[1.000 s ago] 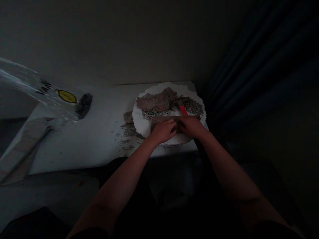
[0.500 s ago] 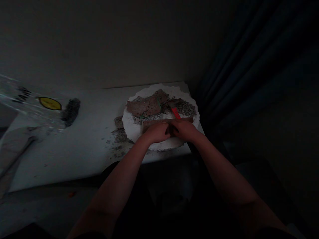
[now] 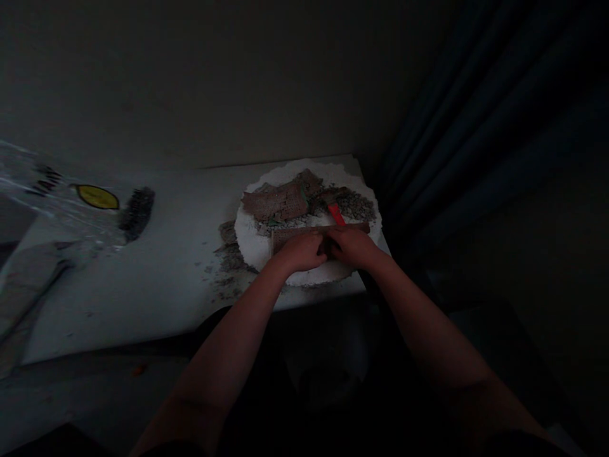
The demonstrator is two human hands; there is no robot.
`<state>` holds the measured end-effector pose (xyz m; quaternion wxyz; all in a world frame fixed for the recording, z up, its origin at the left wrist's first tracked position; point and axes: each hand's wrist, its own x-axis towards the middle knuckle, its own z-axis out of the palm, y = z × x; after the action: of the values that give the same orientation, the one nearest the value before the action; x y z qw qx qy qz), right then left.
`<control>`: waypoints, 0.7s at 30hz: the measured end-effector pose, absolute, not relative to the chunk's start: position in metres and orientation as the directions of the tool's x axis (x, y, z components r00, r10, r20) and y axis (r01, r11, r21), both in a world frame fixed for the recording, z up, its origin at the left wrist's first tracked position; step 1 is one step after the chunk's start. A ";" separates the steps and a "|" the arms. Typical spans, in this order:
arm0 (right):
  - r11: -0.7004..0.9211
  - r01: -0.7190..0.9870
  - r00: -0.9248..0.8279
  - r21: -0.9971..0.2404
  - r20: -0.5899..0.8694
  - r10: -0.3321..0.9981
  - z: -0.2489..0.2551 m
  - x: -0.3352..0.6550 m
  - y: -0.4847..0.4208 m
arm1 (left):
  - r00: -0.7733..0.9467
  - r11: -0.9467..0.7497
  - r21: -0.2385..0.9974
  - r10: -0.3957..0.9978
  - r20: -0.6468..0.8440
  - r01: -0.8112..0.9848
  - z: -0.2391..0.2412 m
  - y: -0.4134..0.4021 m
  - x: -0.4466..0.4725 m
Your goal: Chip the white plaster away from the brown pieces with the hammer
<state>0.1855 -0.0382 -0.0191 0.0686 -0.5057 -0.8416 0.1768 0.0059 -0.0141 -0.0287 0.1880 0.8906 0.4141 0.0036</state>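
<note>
A long brown perforated slab lies across the near part of a round white foam disc. My left hand is closed on the slab's middle. My right hand is closed on it right beside the left, thumbs nearly touching. Behind the hands lie broken brown slab pieces, grey crumbs and a red-handled tool.
Grey rubble is scattered on the white table left of the disc. A clear plastic bag with a yellow label and dark contents lies at the far left. A dark curtain hangs at the right; the scene is dim.
The view shifted, so the disc and hands appear further left than a second ago. Both hands stay closed on the slab at the same place.
</note>
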 end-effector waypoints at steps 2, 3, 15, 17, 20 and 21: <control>0.424 0.829 -0.478 -0.365 -0.068 0.876 -0.019 0.185 -0.038 | 0.663 -0.593 0.332 0.732 -0.156 0.733 -0.027 -0.013 0.007; 0.424 0.829 -0.479 -0.365 -0.072 0.875 -0.019 0.185 -0.038 | 0.668 -0.599 0.328 0.727 -0.159 0.730 -0.027 -0.012 0.007; 0.422 0.834 -0.481 -0.356 -0.094 0.871 -0.017 0.185 -0.038 | 0.708 -0.638 0.326 0.684 -0.178 0.698 -0.027 -0.007 0.007; 0.418 0.838 -0.475 -0.352 -0.092 0.875 -0.015 0.184 -0.039 | 0.708 -0.639 0.319 0.680 -0.190 0.700 -0.026 -0.006 0.008; 0.410 0.846 -0.465 -0.340 -0.096 0.880 -0.013 0.183 -0.040 | 0.701 -0.636 0.304 0.681 -0.212 0.710 -0.025 -0.006 0.008; 0.412 0.847 -0.466 -0.336 -0.095 0.880 -0.013 0.183 -0.040 | 0.697 -0.632 0.303 0.685 -0.213 0.713 -0.025 -0.006 0.008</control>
<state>0.1830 -0.0403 -0.0129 0.0482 -0.5146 -0.8389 0.1708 0.0078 -0.0059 -0.0252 0.1847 0.9024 0.3873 -0.0390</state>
